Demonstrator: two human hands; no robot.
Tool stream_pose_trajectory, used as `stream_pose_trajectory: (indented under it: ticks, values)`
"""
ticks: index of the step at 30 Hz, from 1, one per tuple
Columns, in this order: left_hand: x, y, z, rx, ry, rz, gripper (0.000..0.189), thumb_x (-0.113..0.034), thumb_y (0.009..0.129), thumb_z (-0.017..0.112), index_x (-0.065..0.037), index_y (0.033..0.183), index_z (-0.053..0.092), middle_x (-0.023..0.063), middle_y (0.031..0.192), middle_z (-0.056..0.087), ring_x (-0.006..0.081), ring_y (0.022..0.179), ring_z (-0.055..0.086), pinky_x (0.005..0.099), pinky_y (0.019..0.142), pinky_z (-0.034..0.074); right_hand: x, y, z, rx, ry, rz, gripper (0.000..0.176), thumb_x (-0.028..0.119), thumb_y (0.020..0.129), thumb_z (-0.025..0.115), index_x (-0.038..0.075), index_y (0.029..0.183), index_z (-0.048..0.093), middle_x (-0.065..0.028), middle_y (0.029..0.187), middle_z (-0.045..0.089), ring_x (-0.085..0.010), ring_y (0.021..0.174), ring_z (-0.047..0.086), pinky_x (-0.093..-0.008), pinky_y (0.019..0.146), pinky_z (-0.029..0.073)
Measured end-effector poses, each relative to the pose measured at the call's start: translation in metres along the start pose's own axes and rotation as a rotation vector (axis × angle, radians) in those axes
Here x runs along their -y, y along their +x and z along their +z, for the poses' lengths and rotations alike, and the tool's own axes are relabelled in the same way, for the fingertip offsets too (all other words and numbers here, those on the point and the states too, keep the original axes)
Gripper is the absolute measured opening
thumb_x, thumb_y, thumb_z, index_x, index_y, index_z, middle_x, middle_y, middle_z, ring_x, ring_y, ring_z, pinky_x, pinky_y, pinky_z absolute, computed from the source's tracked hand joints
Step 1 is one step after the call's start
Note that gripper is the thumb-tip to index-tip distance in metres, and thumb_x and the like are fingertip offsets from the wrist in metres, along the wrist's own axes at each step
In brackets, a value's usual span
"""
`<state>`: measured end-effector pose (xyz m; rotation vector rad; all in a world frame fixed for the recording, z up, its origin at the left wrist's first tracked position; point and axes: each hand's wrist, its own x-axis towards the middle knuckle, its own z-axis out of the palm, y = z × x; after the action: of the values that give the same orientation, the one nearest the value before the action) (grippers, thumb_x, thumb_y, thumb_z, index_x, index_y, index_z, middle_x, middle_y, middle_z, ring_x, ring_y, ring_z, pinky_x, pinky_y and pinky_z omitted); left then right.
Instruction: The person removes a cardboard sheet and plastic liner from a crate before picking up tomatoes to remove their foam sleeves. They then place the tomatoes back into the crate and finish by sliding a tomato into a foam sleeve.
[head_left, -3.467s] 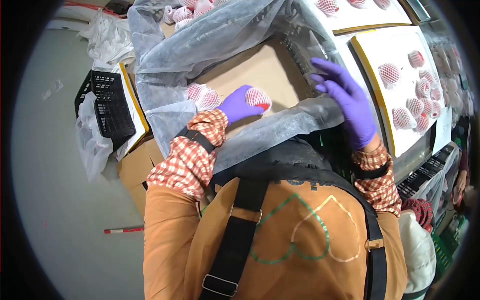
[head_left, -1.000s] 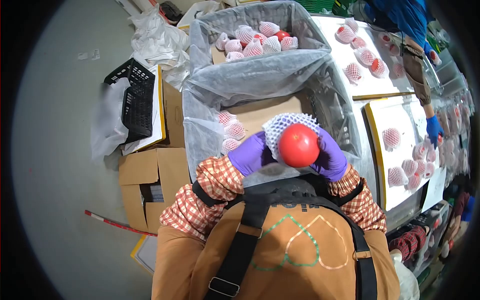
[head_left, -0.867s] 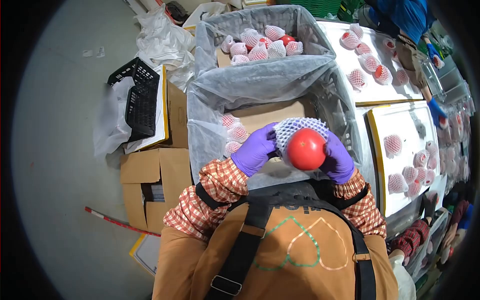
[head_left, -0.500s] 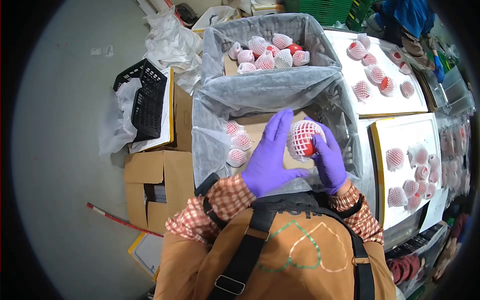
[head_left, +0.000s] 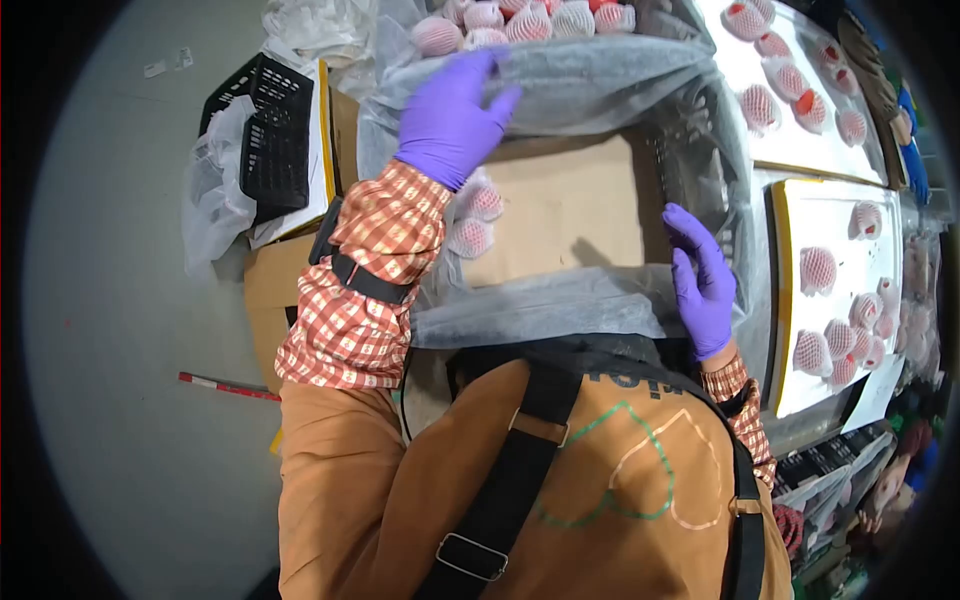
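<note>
My left hand point(head_left: 452, 122) reaches over the plastic-draped wall between two crates, its purple-gloved fingers extended and thumb apart, holding nothing. Just beyond its fingertips lies a round fruit in a pinkish foam net point(head_left: 437, 36), at the left of a group of netted red fruit point(head_left: 528, 24) in the far crate. My right hand point(head_left: 706, 285), also gloved, hovers open and empty over the right edge of the near crate point(head_left: 560, 310). On the cardboard bottom point(head_left: 570, 200) of that crate, netted fruits point(head_left: 470, 238) sit along the left side, partly hidden by my left forearm.
To the right, two white boards point(head_left: 790, 300) point(head_left: 740, 100) carry several netted fruits. A black basket point(head_left: 275, 140) with a plastic bag stands on a box at left. A red-and-white strip point(head_left: 230, 387) lies on the floor. Another person's blue-gloved hand point(head_left: 915, 175) shows far right.
The netted fruit has left my right hand, and one more lies at the far crate's near left. My left hand has moved forward and left, my right hand to the right. The view has shifted.
</note>
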<state>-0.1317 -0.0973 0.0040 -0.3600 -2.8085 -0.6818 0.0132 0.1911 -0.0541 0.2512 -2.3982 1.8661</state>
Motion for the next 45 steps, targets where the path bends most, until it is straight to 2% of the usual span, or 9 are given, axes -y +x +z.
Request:
stream_pose_trajectory:
  ticks: [4,7,9,12,17,26,31,36,45]
  values:
    - [0.051,-0.048,0.081,0.996,0.557,-0.036,0.042,-0.035,0.081,0.062,-0.008,0.113,0.062,0.0122,0.102,0.067,0.0296,0.094,0.065,0.0394,0.082,0.051,0.016,0.002,0.0,0.021,-0.218,-0.119,0.036,-0.007,0.084,0.05,0.002,0.116,0.061,-0.0155,0.122,0.06,-0.0258,0.11,0.06,-0.0315,0.091,0.048]
    - [0.077,-0.095,0.13,1.134,0.819,0.308,0.04,-0.034,0.08,0.061,-0.009,0.112,0.064,0.0122,0.099,0.068,0.0298,0.094,0.066,0.04,0.08,0.053,0.018,0.002,-0.001,0.067,-0.286,-0.145,0.04,-0.01,0.079,0.05,0.004,0.113,0.063,-0.0159,0.119,0.062,-0.0276,0.104,0.063,-0.0317,0.084,0.05]
    - [0.102,-0.123,0.162,1.301,0.733,-0.195,0.041,-0.032,0.078,0.065,-0.009,0.111,0.064,0.0137,0.102,0.068,0.0298,0.097,0.066,0.0399,0.08,0.053,0.012,0.003,0.0,0.049,-0.274,-0.173,0.04,-0.01,0.077,0.05,0.004,0.113,0.063,-0.0153,0.118,0.062,-0.0277,0.101,0.064,-0.032,0.083,0.05]
    - [0.133,-0.171,0.193,0.825,0.751,-0.1,0.049,-0.028,0.069,0.073,-0.005,0.111,0.063,0.017,0.102,0.067,0.0296,0.098,0.066,0.0401,0.081,0.053,0.011,0.003,-0.001,0.019,-0.278,-0.2,0.04,-0.01,0.076,0.05,0.004,0.111,0.063,-0.014,0.117,0.063,-0.0276,0.098,0.064,-0.0325,0.081,0.051]
    - [0.059,-0.105,0.13,1.251,0.55,-0.013,0.032,-0.024,0.082,0.059,-0.006,0.107,0.066,0.0199,0.101,0.066,0.0343,0.095,0.065,0.0413,0.083,0.051,0.007,0.001,-0.004,-0.016,-0.316,-0.19,0.038,-0.008,0.076,0.051,0.005,0.109,0.064,-0.0119,0.114,0.065,-0.0269,0.097,0.064,-0.0333,0.081,0.051]
    - [-0.051,-0.077,0.077,0.493,-0.921,-0.041,0.074,-0.006,0.073,0.074,-0.005,0.138,0.038,0.0117,0.131,0.048,0.0206,0.12,0.048,0.0333,0.1,0.042,-0.003,0.001,-0.002,-0.019,0.027,0.108,0.036,0.011,0.088,0.06,0.005,0.124,0.056,-0.0105,0.114,0.063,-0.0174,0.097,0.063,-0.0304,0.085,0.05]
    - [-0.078,-0.089,0.057,0.343,-1.07,0.012,0.073,-0.007,0.078,0.072,-0.004,0.141,0.035,0.0112,0.134,0.046,0.0191,0.12,0.048,0.0312,0.1,0.042,0.015,0.011,0.009,0.102,0.262,0.234,0.069,0.024,0.084,0.069,0.008,0.142,0.037,-0.0154,0.138,0.045,-0.0252,0.117,0.053,-0.0335,0.093,0.047]
    - [-0.083,-0.093,0.037,0.427,-1.333,-0.402,0.061,-0.025,0.091,0.064,0.001,0.138,0.036,0.0096,0.122,0.054,0.0158,0.109,0.055,0.0294,0.095,0.045,0.047,0.021,0.021,0.094,-0.318,-0.343,0.081,0.024,0.076,0.074,0.008,0.144,0.032,-0.0193,0.149,0.029,-0.0357,0.133,0.038,-0.0393,0.104,0.039]
    - [-0.095,-0.114,0.031,0.32,-0.968,-0.127,0.097,-0.023,0.075,0.081,0.001,0.145,0.017,0.0146,0.13,0.046,0.0188,0.115,0.051,0.0297,0.093,0.047,0.023,0.027,0.042,0.003,0.209,-0.163,0.042,0.014,0.091,0.06,0.004,0.131,0.052,-0.0131,0.133,0.053,-0.0212,0.124,0.05,-0.0316,0.102,0.04]
